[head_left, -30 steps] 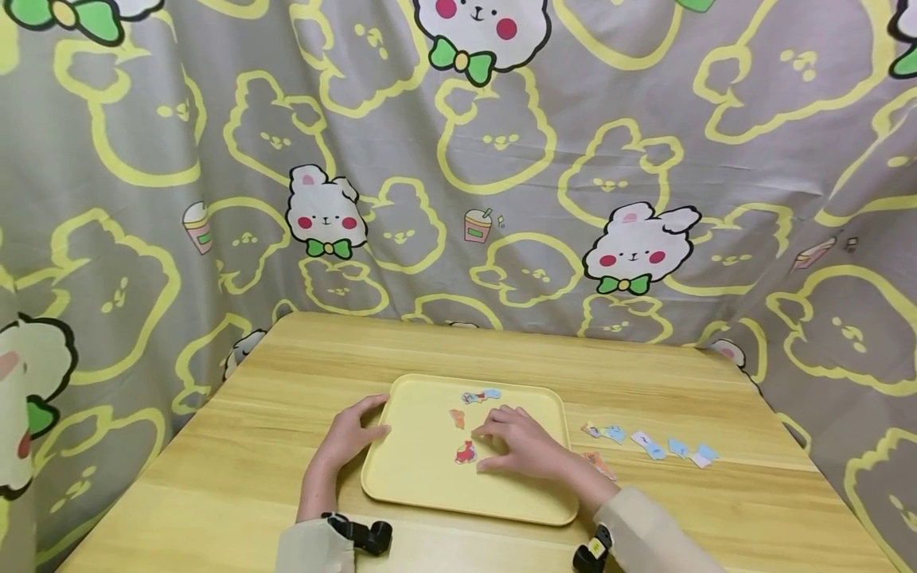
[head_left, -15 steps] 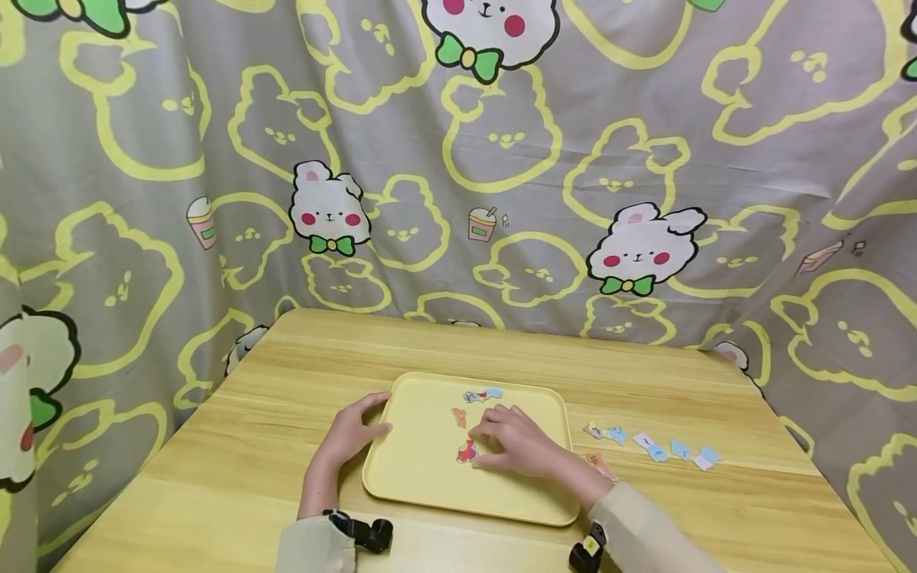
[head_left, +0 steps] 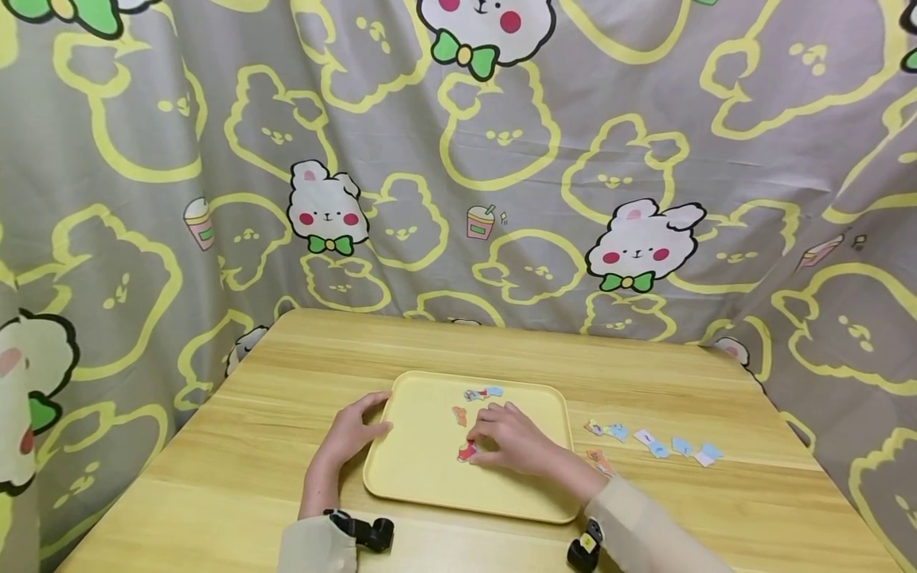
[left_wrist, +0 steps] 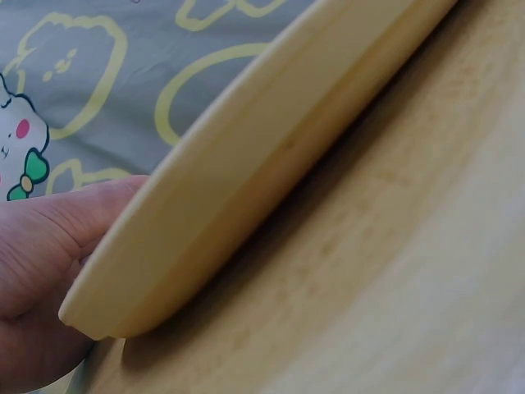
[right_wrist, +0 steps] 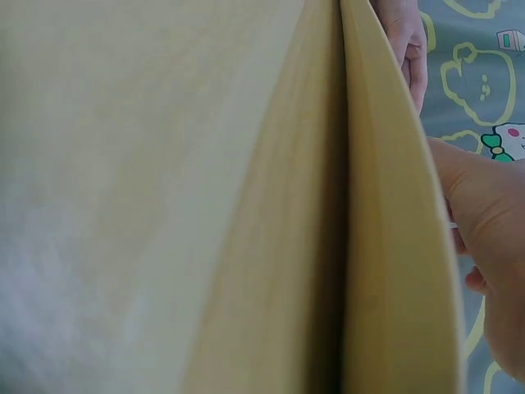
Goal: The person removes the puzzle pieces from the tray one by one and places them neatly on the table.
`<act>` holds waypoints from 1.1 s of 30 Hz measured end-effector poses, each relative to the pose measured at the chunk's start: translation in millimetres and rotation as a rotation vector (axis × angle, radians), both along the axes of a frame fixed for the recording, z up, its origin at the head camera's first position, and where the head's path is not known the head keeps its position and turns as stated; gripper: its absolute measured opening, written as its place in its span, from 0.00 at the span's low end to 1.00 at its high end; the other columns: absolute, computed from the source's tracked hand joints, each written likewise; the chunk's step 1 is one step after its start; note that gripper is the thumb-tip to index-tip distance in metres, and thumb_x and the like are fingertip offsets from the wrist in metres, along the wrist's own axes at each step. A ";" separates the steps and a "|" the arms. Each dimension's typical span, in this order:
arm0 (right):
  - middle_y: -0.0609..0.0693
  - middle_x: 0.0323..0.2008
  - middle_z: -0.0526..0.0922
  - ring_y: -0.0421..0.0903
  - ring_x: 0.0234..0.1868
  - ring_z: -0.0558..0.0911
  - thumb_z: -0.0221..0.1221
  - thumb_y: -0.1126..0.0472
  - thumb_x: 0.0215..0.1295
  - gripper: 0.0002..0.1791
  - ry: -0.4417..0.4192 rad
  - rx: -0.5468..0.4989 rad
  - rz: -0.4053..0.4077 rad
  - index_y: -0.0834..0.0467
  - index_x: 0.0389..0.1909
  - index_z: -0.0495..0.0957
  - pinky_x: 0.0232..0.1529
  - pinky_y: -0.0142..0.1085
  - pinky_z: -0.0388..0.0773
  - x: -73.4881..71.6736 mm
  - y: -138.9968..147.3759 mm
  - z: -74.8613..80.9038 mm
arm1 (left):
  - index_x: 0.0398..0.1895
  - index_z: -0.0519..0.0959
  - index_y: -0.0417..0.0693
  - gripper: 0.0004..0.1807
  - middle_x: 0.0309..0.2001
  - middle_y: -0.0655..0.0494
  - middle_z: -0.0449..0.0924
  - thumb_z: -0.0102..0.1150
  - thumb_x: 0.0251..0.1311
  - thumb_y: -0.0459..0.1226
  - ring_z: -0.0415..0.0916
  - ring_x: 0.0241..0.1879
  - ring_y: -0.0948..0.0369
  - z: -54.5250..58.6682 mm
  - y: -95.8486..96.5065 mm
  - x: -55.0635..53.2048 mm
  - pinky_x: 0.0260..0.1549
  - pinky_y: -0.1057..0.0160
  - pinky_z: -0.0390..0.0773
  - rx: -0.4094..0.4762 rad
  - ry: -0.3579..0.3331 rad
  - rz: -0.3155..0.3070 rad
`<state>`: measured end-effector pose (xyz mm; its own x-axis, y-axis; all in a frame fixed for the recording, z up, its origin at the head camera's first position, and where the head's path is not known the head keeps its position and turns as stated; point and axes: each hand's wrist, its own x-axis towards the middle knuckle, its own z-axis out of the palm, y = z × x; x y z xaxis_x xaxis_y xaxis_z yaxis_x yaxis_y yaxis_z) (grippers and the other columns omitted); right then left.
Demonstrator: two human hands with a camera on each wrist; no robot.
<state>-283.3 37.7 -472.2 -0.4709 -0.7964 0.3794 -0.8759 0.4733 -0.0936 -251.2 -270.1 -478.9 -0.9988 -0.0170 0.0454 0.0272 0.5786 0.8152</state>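
R hand (right_wrist: 496, 246) partly behind yel. tray (right_wrist: 398, 222)

I have the left hand (head_left: 349, 430) bent rightward at the wrist (head_left: 325, 466), its thumb (head_left: 378, 431) and fingers (head_left: 372, 401) apart, left forearm (head_left: 318, 495) pointing far; I point the right hand (head_left: 514, 440) leftward, fingers curled toward the thumb, right forearm (head_left: 586, 479) slanting from the near right

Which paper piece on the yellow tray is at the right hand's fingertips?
The red irregular paper piece; the orange piece and multicoloured pieces lie beyond it.
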 end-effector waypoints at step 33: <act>0.43 0.31 0.80 0.38 0.37 0.75 0.71 0.55 0.54 0.10 -0.195 -0.277 -0.010 0.52 0.37 0.83 0.44 0.32 0.68 0.5 9.5 0.6 | 0.67 0.71 0.46 0.30 0.68 0.41 0.70 0.64 0.60 0.34 0.58 0.73 0.41 -0.7 2.0 3.7 0.72 0.40 0.58 -0.006 0.005 0.000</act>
